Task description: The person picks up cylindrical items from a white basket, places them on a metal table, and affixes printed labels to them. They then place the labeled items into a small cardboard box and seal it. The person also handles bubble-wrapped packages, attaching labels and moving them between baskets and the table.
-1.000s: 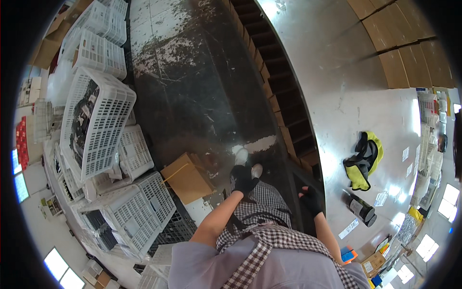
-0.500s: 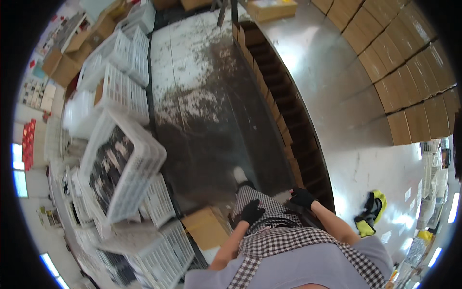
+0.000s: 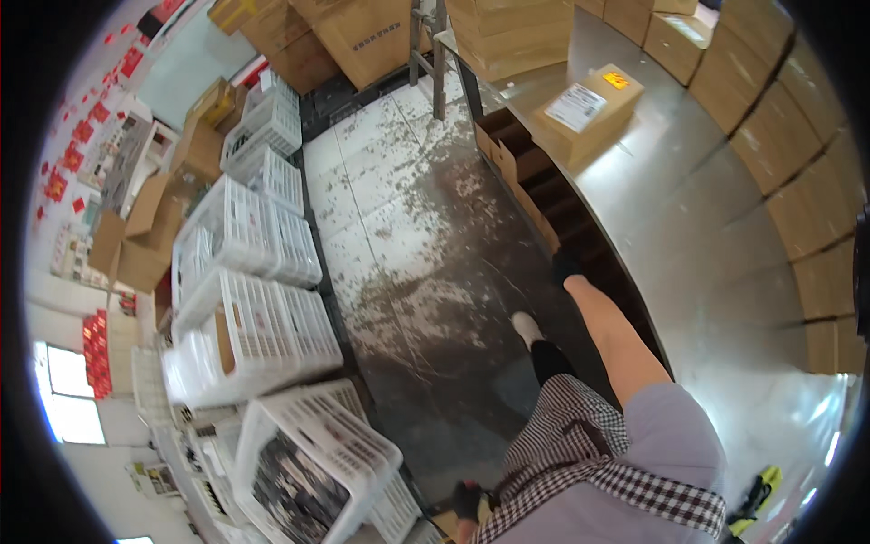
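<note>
Right hand [image 3: 566, 267], gloved black, is extended to 1 o'clock beside the edge of the steel table [image 3: 707, 208]; nothing seen held, finger spread not discernible. Left hand [image 3: 468, 500], gloved, hangs at 6 o'clock near a white crate [image 3: 313, 462], probably swung for balance; grip unclear.

right hand [image 3: 565, 267] in black glove reaching out beside metal counter [image 3: 689, 208], left hand [image 3: 468, 500] low near white crates [image 3: 272, 317], empty.

Black gloves on the right hand [image 3: 567, 267] and left hand [image 3: 468, 500]; white crates [image 3: 249, 335] at nine o'clock; brown boxes [image 3: 587, 107] at one; black-and-white checked apron [image 3: 580, 453].
</note>
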{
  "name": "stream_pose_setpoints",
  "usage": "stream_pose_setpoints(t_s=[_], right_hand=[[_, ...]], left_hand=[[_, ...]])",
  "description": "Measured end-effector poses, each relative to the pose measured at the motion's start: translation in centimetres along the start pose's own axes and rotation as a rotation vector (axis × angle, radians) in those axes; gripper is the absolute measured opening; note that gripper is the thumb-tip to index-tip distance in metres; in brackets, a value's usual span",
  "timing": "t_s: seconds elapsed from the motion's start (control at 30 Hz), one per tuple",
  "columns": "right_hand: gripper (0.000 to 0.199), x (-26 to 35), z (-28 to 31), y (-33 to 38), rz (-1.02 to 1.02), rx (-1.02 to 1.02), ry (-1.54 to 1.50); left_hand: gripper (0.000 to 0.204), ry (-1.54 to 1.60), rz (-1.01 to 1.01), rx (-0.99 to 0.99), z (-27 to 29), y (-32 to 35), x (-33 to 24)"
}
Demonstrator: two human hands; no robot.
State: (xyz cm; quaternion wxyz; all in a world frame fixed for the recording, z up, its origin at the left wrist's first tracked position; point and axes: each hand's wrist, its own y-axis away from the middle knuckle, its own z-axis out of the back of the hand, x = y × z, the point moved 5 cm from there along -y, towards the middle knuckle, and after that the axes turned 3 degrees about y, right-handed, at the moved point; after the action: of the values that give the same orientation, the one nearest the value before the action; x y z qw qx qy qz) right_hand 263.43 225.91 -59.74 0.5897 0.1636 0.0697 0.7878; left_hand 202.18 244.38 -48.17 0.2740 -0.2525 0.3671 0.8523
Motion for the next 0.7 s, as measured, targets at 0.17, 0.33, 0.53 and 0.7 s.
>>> stream_pose_setpoints(t_s=[0.17,0.33,0.53,0.7], right_hand=[[0.053,1.3,4.8,-21.8,-0.181,-0.564,-0.075],[0.043,4.1,5.0,-29.3,-0.249,-0.064,0.272],[0.032,10.8,4.0,-22.9,-0.13,-0.137,-0.057],[0.025,21.1,7.3,3.1,0.301,0.001,-0.571]], left_hand=[[0.032,-0.216,0.28,0.03,1.8,-8.1,-4.7],[0.036,-0.297,0.425,0.044,3.4,-12.0,-8.3],[0.042,-0.42,0.214,0.007,7.0,-14.4,-12.1],[0.055,-0.422,-0.476,-0.084,9.1,-17.6,-29.1]])
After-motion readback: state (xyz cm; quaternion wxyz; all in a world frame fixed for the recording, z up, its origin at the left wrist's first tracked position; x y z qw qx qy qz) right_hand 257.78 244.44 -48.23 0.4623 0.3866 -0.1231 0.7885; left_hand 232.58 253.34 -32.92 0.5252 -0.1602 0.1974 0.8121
